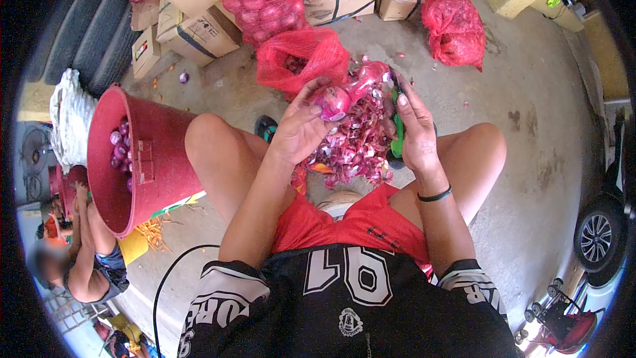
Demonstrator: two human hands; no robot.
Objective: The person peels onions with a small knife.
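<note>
My left hand (298, 126) is wrapped round a red onion (333, 103) above a heap of onion skins. A red strip or net-like piece (366, 79) runs from the onion toward my right hand (414, 126); its exact nature is hard to make out. Between the fingers and thumb of my right hand is a knife with a green handle (398, 126). Purple and white peelings (351, 156) are piled on the floor between my legs. Just beyond them stands an opened red mesh bag (301, 59) with dark onions or skins inside.
At the left, a large red tub (109, 179) holds several onions. Full mesh sacks (262, 0) (454, 30) and cardboard boxes (205, 33) stand ahead. Black tyres (103, 40) lean at the upper left. Another person (86, 265) sits at the lower left.
</note>
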